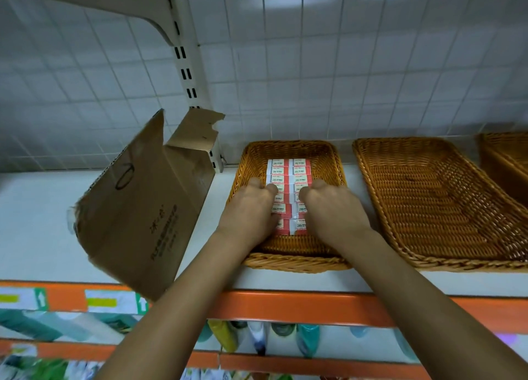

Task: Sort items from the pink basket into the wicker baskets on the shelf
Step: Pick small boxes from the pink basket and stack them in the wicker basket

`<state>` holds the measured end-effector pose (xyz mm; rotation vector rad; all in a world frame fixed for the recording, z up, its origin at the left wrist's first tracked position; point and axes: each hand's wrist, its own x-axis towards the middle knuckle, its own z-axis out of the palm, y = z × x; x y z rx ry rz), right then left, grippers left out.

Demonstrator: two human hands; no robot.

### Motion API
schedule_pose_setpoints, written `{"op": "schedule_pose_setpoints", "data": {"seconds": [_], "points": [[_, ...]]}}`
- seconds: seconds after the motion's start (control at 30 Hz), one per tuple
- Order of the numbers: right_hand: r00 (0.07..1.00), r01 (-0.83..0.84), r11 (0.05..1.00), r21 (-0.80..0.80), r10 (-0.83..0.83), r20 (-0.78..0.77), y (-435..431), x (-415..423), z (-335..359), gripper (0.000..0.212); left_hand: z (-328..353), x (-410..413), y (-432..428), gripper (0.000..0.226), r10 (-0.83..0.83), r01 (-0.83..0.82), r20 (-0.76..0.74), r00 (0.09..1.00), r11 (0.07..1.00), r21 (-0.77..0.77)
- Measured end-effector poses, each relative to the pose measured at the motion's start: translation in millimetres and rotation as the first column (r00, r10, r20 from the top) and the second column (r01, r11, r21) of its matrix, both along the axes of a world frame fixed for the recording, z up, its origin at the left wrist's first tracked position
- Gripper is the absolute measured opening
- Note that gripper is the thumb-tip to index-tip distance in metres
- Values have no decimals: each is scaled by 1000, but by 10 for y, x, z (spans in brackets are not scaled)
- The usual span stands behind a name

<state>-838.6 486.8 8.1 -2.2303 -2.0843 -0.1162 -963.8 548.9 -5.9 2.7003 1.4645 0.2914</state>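
Hands first: found left hand (248, 211) and right hand (331, 208) side by side inside the leftmost wicker basket (297, 262), knuckles up, fingers bent down onto the small red-and-white boxes (300, 169) marked 2B. Could not tell gripping from mere pressing, with fingertips hidden under the knuckles. Counted two neat columns of those boxes along the basket floor, running from near the front toward the back wall, each box touching the next. Noted the basket standing on the white shelf (37, 228), front rim just behind the orange shelf edge (285, 302). Saw a second wicker basket (428, 208) just beside it on the right, then the corner of a third basket (511, 157) at the far right. Spotted a torn cardboard box (143, 214) left of the first basket, tilted, flaps open, lower corner overhanging the shelf edge. Made out blurred bottles (307, 339) on the level below, tiled wall (314, 65) behind.
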Motion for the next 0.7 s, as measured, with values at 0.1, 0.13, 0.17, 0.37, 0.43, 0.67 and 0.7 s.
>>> {"op": "schedule_pose_setpoints", "data": {"seconds": [0.1, 0.13, 0.17, 0.37, 0.43, 0.67, 0.7], "points": [[999, -14, 1000, -6, 14, 31, 5, -12, -4, 46, 1, 9, -24, 59, 6, -7, -29, 1000, 1000, -16], [999, -17, 1000, -5, 17, 36, 6, -16, -4, 47, 1, 11, -28, 59, 5, -6, -33, 999, 1000, -19], [999, -20, 1000, -3, 21, 39, 6, -19, -5, 48, 1, 12, -28, 58, 6, -6, -29, 1000, 1000, -20], [999, -23, 1000, -2, 23, 40, 3, -15, -2, 41, -11, 6, -13, 44, 4, -4, 10, 1000, 1000, -17], [999, -26, 1000, -4, 26, 38, 7, -10, -4, 39, -6, 6, -17, 39, 1, -1, 6, 1000, 1000, -12], [999, -23, 1000, -6, 23, 31, -14, -12, 7, 38, 1, 7, -26, 32, 6, -6, 15, 1000, 1000, 9], [999, -21, 1000, -6, 21, 32, -14, -13, 9, 39, 0, 7, -29, 32, 8, -8, 17, 1000, 1000, 13]]}}
